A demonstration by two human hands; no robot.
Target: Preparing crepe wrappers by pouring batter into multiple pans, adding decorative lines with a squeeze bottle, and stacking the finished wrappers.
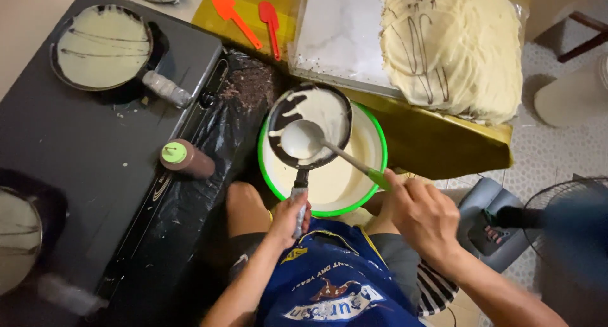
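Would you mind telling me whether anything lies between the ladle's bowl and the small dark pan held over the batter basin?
Nothing visible does. The metal ladle with a green handle, in the right hand, rests its bowl inside the small dark frying pan, which the left hand holds above the green-rimmed batter basin.

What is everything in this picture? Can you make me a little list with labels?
Left hand: grips the handle of a small black pan
Right hand: holds a green-handled ladle, its bowl inside the pan
Pan contents: pale batter, partly spread
Under the pan: green-rimmed basin of batter
Stove: another pan with batter and dark stripes
Bottle: brown, green cap, on the stove's edge
Crepe stack: top right, on plastic
Spatulas: orange and red, top centre
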